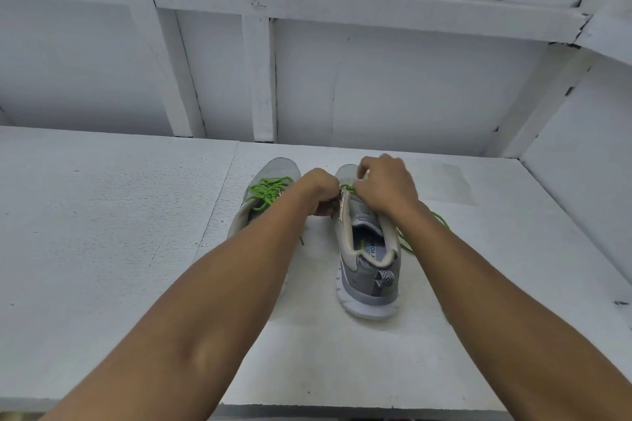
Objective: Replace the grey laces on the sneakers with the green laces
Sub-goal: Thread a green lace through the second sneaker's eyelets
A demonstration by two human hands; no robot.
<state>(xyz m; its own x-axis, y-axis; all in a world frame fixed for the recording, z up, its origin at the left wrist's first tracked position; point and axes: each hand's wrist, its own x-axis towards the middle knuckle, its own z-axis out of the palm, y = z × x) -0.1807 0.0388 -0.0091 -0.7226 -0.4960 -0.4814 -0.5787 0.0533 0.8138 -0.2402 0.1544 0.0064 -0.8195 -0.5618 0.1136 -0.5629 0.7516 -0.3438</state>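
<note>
White painted bench (102, 249): left hand (319, 191) grips the half-laced grey mesh sneaker (369, 270), right hand (386, 186) pinches its bright green cord lace (347, 187). Next, likely, feeding the tip through another eyelet.

The light is soft, even and a little cool, falling as it seems from above; the white table (102, 215) and the wall (410, 79) look bluish-grey. Shadows are faint, a pale one around the heel of the sneaker (369, 277). The right hand (386, 184) is slightly smeared at the knuckles, the left hand (318, 190) sharper. The green lace (348, 187) looks vivid. The beams (376, 0) bend toward the upper corners of the frame.
</note>
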